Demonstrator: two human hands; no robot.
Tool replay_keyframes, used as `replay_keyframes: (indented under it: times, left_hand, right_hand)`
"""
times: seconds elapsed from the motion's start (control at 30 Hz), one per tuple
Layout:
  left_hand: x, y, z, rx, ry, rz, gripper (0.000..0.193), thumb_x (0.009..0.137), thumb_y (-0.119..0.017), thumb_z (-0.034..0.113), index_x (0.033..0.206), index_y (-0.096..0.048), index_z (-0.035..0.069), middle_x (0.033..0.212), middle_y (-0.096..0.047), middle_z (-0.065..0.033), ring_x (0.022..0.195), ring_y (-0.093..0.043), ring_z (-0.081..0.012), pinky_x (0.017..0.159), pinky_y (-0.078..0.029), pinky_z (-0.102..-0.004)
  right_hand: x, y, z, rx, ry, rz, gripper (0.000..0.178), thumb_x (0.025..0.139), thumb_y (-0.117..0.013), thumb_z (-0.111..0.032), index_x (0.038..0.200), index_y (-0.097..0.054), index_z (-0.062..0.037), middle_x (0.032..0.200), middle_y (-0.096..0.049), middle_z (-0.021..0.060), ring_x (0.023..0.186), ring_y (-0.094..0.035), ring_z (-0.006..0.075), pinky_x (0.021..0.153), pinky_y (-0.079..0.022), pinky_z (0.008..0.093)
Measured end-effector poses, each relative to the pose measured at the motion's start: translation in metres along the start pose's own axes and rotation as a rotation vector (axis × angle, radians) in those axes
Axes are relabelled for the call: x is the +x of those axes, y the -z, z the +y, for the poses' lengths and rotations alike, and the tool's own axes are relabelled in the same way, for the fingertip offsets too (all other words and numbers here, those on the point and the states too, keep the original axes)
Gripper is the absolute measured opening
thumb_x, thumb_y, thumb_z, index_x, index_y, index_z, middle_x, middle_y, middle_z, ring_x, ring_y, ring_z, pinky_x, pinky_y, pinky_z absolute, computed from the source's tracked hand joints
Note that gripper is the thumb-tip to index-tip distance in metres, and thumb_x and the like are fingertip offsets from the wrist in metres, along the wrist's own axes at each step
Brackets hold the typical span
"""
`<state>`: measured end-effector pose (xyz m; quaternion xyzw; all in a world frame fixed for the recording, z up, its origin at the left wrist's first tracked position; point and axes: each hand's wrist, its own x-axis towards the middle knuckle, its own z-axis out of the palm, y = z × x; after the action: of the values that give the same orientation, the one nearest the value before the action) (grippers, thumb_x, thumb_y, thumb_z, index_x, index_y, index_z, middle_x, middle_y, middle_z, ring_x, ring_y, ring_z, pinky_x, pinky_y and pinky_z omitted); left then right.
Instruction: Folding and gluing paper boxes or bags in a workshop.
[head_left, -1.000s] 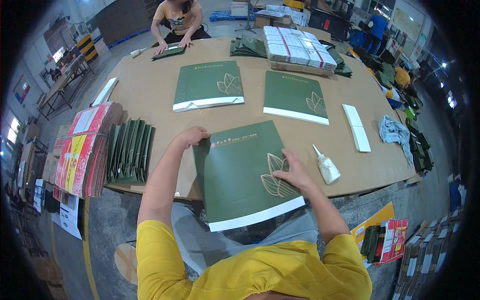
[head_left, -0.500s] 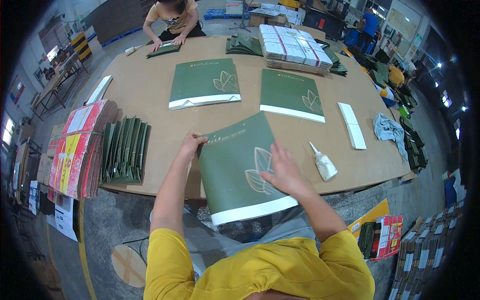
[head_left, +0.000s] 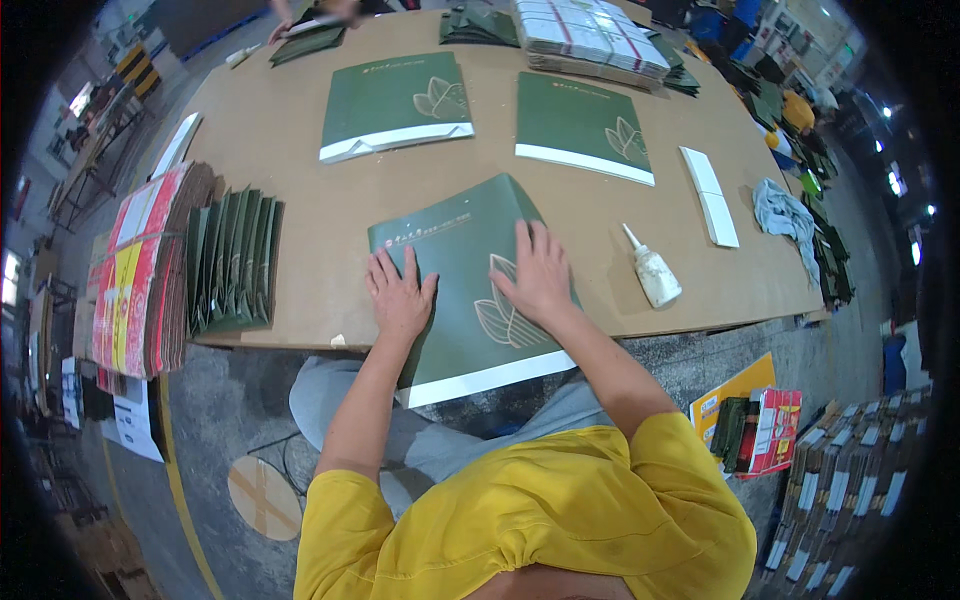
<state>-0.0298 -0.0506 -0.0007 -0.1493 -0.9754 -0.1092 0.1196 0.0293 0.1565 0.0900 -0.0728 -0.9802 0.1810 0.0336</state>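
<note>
A green paper bag [head_left: 450, 300] with a leaf outline and a white band lies at the table's near edge, its banded end jutting over my lap. My left hand [head_left: 400, 295] rests on its left side, fingers spread on the surface. On the right side my right hand [head_left: 538, 272] presses down near the leaf print, fingers apart. Two similar bags lie farther off, a green bag [head_left: 398, 105] at the left and another green bag [head_left: 583, 130] at the right. A white squeeze bottle [head_left: 655, 272] with a pointed nozzle lies to the right of my right hand.
At the left stand folded green bags [head_left: 235, 260] beside a strapped red-and-white bundle [head_left: 145, 270]. White strips [head_left: 709, 197] and a blue-grey cloth [head_left: 787, 215] lie at the right. A stack of white sheets [head_left: 590, 45] stands at the back; a co-worker's hands [head_left: 283, 25] are at far left.
The bag has come down flat onto the table edge. My left hand has let go of its corner and now lies spread on top. The view has tilted downward.
</note>
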Motion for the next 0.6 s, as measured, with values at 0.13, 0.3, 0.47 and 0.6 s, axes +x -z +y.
replay_keyframes:
  times: [0.13, 0.3, 0.47, 0.6]
  left_hand:
    - [0.001, -0.001, 0.006, -0.027, 0.015, -0.061, 0.065, 0.087, -0.046, 0.049, 0.138, -0.036, 0.009, 0.141, -0.024, -0.0315, 0.132, -0.02, -0.0453, 0.107, -0.016, -0.0543]
    - [-0.005, 0.001, 0.0, -0.024, 0.042, -0.054, 0.065, 0.087, -0.048, 0.048, 0.137, -0.038, 0.009, 0.141, -0.024, -0.0317, 0.132, -0.021, -0.0455, 0.106, -0.016, -0.0547]
    - [-0.002, 0.0, 0.005, -0.022, 0.014, -0.045, 0.064, 0.087, -0.048, 0.048, 0.137, -0.038, 0.009, 0.14, -0.025, -0.0319, 0.132, -0.021, -0.0459, 0.107, -0.016, -0.0545]
    - [-0.006, 0.0, 0.001, -0.029, 0.026, -0.042, 0.064, 0.087, -0.048, 0.048, 0.137, -0.038, 0.009, 0.14, -0.025, -0.0316, 0.131, -0.021, -0.0461, 0.107, -0.016, -0.0543]
  right_hand:
    - [0.066, -0.028, 0.016, -0.021, 0.037, 0.226, 0.087, 0.074, -0.066, -0.041, 0.137, -0.024, 0.0014, 0.139, -0.03, 0.0201, 0.128, -0.03, 0.0367, 0.101, -0.029, 0.0513]
    - [0.085, -0.017, 0.006, 0.068, -0.082, -0.015, 0.079, 0.081, -0.058, -0.044, 0.137, -0.027, 0.0027, 0.137, -0.036, 0.0237, 0.128, -0.032, 0.0377, 0.104, -0.029, 0.0458]
    - [0.155, -0.041, 0.077, 0.88, -0.19, -0.061, 0.064, 0.084, -0.055, -0.049, 0.116, -0.052, 0.0057, 0.116, -0.054, 0.0255, 0.108, -0.053, 0.0344, 0.093, -0.04, 0.0422]
    - [0.169, -0.047, 0.087, 0.909, -0.27, -0.175, 0.059, 0.083, -0.053, -0.053, 0.092, -0.067, 0.0037, 0.095, -0.064, 0.0235, 0.09, -0.062, 0.0351, 0.082, -0.046, 0.0413]
